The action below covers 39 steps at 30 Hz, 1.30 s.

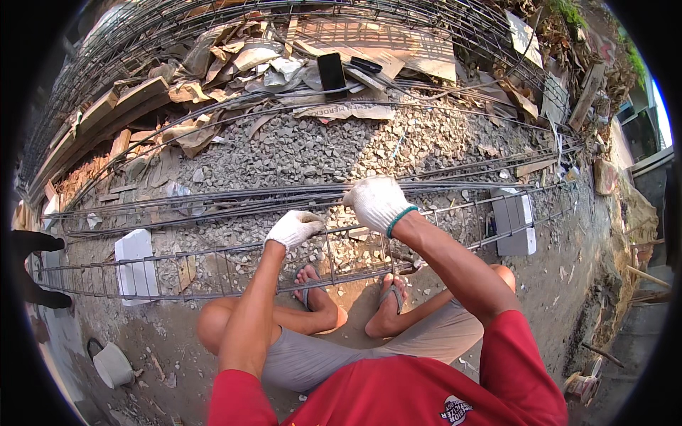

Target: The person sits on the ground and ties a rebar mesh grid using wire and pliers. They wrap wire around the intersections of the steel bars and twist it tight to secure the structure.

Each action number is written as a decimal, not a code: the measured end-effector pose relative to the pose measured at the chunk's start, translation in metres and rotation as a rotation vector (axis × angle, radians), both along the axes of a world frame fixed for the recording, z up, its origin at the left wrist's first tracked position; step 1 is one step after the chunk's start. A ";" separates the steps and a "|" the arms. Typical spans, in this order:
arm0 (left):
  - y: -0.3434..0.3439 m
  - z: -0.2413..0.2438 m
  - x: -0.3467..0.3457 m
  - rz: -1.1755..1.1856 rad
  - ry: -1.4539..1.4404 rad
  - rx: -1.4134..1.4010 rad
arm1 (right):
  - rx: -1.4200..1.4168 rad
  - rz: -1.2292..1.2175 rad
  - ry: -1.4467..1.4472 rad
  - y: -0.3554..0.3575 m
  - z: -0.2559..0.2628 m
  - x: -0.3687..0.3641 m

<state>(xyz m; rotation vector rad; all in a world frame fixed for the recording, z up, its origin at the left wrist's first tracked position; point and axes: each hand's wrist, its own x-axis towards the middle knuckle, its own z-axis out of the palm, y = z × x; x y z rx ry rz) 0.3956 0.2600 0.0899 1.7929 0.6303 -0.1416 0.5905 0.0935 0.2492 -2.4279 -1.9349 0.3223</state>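
Note:
A long rebar cage (240, 292) of thin bars and stirrups lies across the ground before me, resting on white-topped blocks (134, 254) near its ends. My left hand (294, 229), in a white knit glove, is at the cage's far bar, fingers curled together; whether it grips the bar is unclear. Further right, my right hand (375, 205), in a white glove with a green cuff, is over the bundle of loose steel bars (240, 196) beyond the cage. Its fingertips are mostly hidden, and what it holds cannot be told.
Gravel (303, 144) spreads beyond the bars. A black phone (331, 73) lies on torn paper sacks. Wooden planks (128, 104) are at the left, beneath more steel mesh. The second block (509, 221) supports the cage at right. A pale bucket (113, 366) stands lower left. Someone's dark-clad legs show at the left edge.

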 end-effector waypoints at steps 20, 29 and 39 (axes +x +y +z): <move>-0.004 0.033 0.019 -0.026 0.172 -0.387 | -0.247 0.202 0.061 0.054 -0.042 -0.028; -0.004 0.016 0.023 -0.032 0.166 -0.387 | -0.127 0.027 0.127 0.026 -0.046 -0.039; -0.003 0.010 0.020 -0.015 0.154 -0.444 | 0.112 -0.059 0.127 -0.031 -0.067 -0.082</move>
